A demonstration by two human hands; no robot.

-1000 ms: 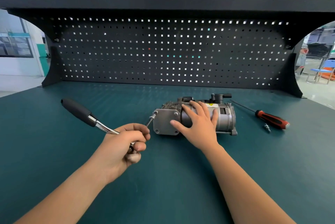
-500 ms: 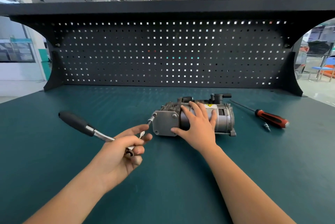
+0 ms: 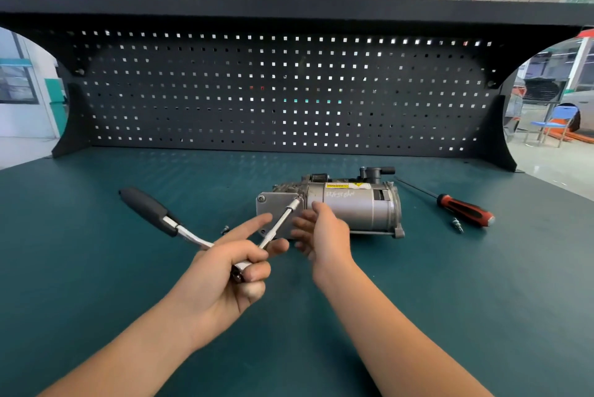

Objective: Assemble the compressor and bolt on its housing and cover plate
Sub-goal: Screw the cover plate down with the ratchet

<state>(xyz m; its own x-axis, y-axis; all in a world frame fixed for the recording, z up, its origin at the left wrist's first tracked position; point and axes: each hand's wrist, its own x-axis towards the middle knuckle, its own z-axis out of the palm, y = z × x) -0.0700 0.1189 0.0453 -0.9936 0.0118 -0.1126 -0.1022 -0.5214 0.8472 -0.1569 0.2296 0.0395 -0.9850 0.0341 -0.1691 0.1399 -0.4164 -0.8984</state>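
**A:** The right hand (image 3: 324,236) has come off the compressor (image 3: 353,207)! Its fingers are loose and blurred, holding nothing.

**B:** And the left hand (image 3: 225,271)?

**A:** Fingers curled round the head of the ratchet (image 3: 144,207), forefinger stretched out. The socket has swung from the left corner of the cover plate (image 3: 270,207) to its top right corner.

**B:** The compressor itself?

**A:** On its side, mid-table (image 3: 96,268), unbraced now. Next corner getting tightened, I'd say. What looks like a small bolt (image 3: 225,229) lies loose just left of the plate.
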